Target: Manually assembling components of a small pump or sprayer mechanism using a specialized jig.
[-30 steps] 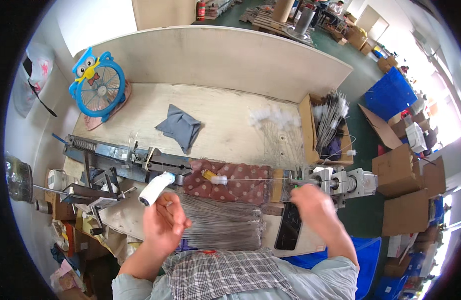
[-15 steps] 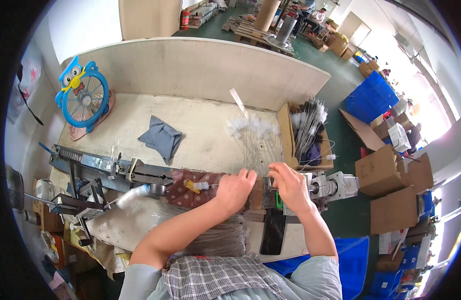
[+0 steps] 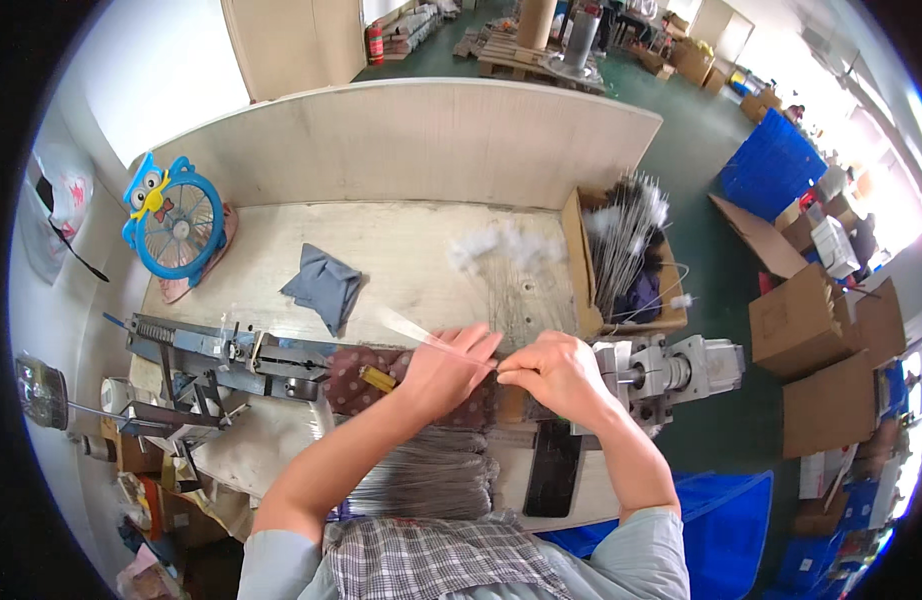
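My right hand (image 3: 559,378) is closed in a pinch at the bench's front, thumb and forefinger on the end of a long, thin, pale strip (image 3: 406,326), blurred by motion. The strip slants up and left across my left hand (image 3: 446,372). That hand's fingers are stretched out and slightly apart; its thumb is hidden, and its fingertips nearly meet the right hand's. Beneath the left hand lies a brown dotted cloth (image 3: 349,383) with a small yellow piece (image 3: 377,378) on it. A thick bundle of thin metal wires (image 3: 426,475) lies nearer my body.
White-tipped wire brushes (image 3: 506,248) lie on the bench beside a cardboard box (image 3: 573,262) of more brushes. A clamp-like machine (image 3: 671,375) stands right, a metal rail fixture (image 3: 211,355) left. A phone (image 3: 553,470), a grey cloth (image 3: 324,287) and a blue fan (image 3: 176,228) are also there.
The pale strip, upright behind my hands before, has swung down to the left. My right hand has moved left and closed in a pinch beside my left. The white-tipped piece by the yellow one no longer shows.
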Tool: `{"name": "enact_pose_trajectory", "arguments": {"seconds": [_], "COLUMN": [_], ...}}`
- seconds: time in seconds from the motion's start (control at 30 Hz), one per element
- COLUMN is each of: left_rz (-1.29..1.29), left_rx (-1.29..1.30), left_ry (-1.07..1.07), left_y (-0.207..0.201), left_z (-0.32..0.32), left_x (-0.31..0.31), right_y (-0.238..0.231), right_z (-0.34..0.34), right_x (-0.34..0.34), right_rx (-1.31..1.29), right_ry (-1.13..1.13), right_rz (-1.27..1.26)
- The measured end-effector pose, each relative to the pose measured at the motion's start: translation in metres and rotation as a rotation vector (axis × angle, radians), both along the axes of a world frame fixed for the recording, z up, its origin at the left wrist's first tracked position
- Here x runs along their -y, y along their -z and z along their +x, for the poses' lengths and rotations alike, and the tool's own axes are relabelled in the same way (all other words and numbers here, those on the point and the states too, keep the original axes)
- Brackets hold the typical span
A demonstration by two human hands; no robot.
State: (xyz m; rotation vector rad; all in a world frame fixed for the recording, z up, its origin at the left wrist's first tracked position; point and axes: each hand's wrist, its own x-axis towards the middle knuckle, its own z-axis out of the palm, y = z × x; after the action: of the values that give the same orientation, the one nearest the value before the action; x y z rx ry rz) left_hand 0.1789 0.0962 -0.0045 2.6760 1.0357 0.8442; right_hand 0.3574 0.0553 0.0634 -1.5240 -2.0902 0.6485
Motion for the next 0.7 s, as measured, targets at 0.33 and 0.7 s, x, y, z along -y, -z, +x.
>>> {"name": "enact_pose_trajectory", "arguments": {"seconds": [0.33,0.7], "left_rz": [-1.316,-1.349], "left_rx": [0.981,1.685], "left_ry": [-0.294,-0.342], "left_y": [0.009,-0.020], "left_z": [-0.112,-0.169], "left_x": [0.101,0.080], "right_y": [0.012,0.014], "right_z": [-0.127,-0.175], "right_x": [-0.037,-0.038], "right_rx": [-0.162,0.039], "right_ry": [-0.361,-0.289], "right_rz": [0.360,0.248]}}
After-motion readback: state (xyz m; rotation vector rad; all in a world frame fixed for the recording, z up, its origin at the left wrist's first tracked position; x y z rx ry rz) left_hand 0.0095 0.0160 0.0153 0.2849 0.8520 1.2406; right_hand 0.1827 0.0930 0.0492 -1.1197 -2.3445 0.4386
